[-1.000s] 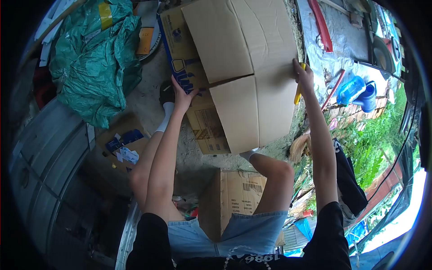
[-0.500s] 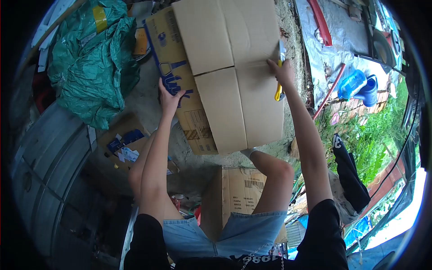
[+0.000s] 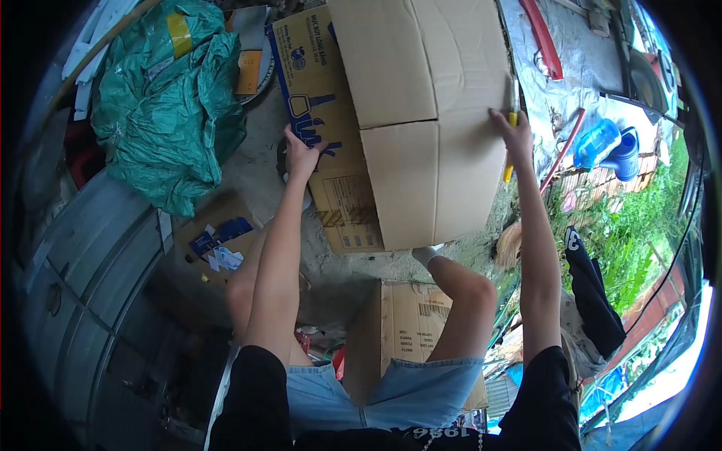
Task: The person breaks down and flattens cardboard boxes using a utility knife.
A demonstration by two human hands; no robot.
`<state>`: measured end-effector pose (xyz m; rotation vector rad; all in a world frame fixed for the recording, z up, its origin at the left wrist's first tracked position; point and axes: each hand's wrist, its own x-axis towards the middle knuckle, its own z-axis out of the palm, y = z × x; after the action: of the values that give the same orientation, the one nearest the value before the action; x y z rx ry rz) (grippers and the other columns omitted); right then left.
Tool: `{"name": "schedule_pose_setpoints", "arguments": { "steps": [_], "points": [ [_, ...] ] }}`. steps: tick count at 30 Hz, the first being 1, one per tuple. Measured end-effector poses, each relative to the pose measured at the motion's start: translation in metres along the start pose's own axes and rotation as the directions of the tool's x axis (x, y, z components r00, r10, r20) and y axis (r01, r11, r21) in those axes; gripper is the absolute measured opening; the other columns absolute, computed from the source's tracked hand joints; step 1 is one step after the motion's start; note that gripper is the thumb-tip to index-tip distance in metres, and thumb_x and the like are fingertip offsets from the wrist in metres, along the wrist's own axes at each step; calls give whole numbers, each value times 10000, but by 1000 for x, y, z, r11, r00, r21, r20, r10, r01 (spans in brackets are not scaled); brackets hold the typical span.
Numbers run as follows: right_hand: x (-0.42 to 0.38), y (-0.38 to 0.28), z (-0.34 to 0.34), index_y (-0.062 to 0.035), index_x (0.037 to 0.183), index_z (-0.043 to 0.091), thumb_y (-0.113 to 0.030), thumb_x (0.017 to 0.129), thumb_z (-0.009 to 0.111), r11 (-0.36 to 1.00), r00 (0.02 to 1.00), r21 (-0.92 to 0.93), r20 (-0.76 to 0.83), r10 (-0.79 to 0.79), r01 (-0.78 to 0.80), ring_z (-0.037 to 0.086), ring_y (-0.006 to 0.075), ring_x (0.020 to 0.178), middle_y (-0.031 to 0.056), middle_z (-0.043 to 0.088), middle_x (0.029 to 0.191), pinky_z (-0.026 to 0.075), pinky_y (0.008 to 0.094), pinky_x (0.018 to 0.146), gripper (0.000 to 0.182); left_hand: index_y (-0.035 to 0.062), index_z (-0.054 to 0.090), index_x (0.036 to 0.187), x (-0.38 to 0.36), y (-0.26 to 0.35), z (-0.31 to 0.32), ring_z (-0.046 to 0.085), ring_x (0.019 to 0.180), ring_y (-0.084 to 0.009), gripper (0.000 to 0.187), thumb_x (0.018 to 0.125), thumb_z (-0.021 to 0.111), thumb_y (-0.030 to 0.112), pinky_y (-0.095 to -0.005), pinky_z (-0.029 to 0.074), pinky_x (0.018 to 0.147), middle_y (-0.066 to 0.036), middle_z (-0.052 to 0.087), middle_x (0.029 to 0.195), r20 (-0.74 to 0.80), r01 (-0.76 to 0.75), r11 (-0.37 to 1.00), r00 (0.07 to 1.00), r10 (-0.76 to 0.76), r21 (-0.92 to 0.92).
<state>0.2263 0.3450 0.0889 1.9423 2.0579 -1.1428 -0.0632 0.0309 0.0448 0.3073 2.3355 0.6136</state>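
Observation:
A large brown cardboard box (image 3: 470, 161) lies on the ground in front of me, its plain panels facing up. A printed yellow side (image 3: 350, 203) with blue lettering slopes down on its left. Against that side, my left hand (image 3: 303, 154) grips the box near its blue-striped edge, thumb and fingers apart. My right hand (image 3: 516, 135) is closed round a yellow utility knife (image 3: 509, 171) and rests along the box's right edge. The knife's blade end points away from me; whether it touches the cardboard is hard to tell.
A crumpled green tarp (image 3: 169, 113) lies to the left. Another carton (image 3: 406, 323) stands between my legs. At right are a blue watering can (image 3: 623, 156), a red bar (image 3: 543, 37) and grass. A straw broom head (image 3: 508, 244) sits beside the box.
The box and both hands have shifted right in the view, and the surroundings have moved slightly right too. The box looks more tilted. Both hands keep their holds.

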Motion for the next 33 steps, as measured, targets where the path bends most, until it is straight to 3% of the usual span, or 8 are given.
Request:
{"name": "schedule_pose_setpoints", "arguments": {
  "steps": [2, 6, 11, 14, 16, 17, 25, 33],
  "points": [
    [-9, -6, -27, -30, 792, 550, -407, 704, 670, 962, 996, 274, 80, -31, 8, 430, 54, 442, -6, 490, 558, 340, 198, 402, 405, 63, 168, 1256, -9, 13, -4, 474, 1032, -334, 850, 628, 725, 202, -389, 396, 851, -209, 439, 1148, -16, 75, 993, 997, -74, 86],
    [-16, -20, -51, -28, 792, 559, -387, 711, 671, 943, 980, 333, 189, -65, -2, 394, 38, 420, -27, 455, 533, 320, 179, 375, 385, 37, 175, 1246, -11, 12, -2, 486, 1018, -336, 843, 635, 721, 236, -389, 404, 832, -215, 458, 1126, 90, -1, 999, 996, 5, -47],
    [-4, -41, 21, 4, 964, 526, -621, 619, 596, 955, 997, -290, -60, 52, -67, 570, 337, 876, 201, 596, 873, 429, 399, 759, 717, 7, 186, 1231, -9, 14, 19, 496, 1006, -332, 845, 629, 725, 253, -377, 407, 823, -216, 475, 1104, 18, -57, 997, 998, 58, -55],
    [28, -1, 64, 14, 991, 510, -599, 605, 633, 964, 965, -115, -139, 223, -239, 565, 285, 898, 173, 586, 922, 435, 365, 767, 735, 19, 192, 1228, -8, 9, 19, 491, 1010, -340, 843, 622, 729, 253, -380, 402, 829, -217, 476, 1103, 34, -75, 995, 996, 78, -68],
    [37, 14, 70, 8, 985, 521, -473, 664, 670, 958, 964, 260, -204, 174, -118, 575, 180, 715, 94, 578, 835, 449, 277, 625, 597, 32, 196, 1223, -14, 20, 14, 494, 1005, -346, 830, 625, 726, 256, -382, 407, 822, -212, 487, 1094, -60, -22, 998, 998, 25, 59],
    [29, 15, 46, -21, 942, 536, -337, 726, 664, 785, 985, 595, 114, 127, -170, 485, 67, 540, 9, 520, 727, 365, 185, 470, 404, 43, 200, 1220, -17, 27, 9, 495, 1004, -352, 819, 628, 723, 259, -391, 408, 819, -207, 493, 1092, -33, 12, 997, 999, -10, 79],
    [8, 50, -61, -95, 835, 519, -289, 815, 562, 759, 943, 566, 262, 203, -321, 348, 45, 428, -44, 410, 612, 256, 187, 381, 199, 56, 143, 1279, -13, 23, 2, 461, 1054, -340, 887, 636, 724, 246, -392, 393, 853, -222, 408, 1179, -21, -36, 999, 999, 37, 41],
    [19, 47, -22, -71, 857, 505, -274, 812, 574, 707, 905, 599, 402, 141, -376, 374, 50, 450, -35, 425, 620, 297, 187, 402, 220, 75, 68, 1321, -2, 37, -4, 248, 1190, -356, 1118, 508, 791, 332, -416, 287, 967, -233, 306, 1218, 74, -13, 997, 997, 19, -73]
  ]
}}
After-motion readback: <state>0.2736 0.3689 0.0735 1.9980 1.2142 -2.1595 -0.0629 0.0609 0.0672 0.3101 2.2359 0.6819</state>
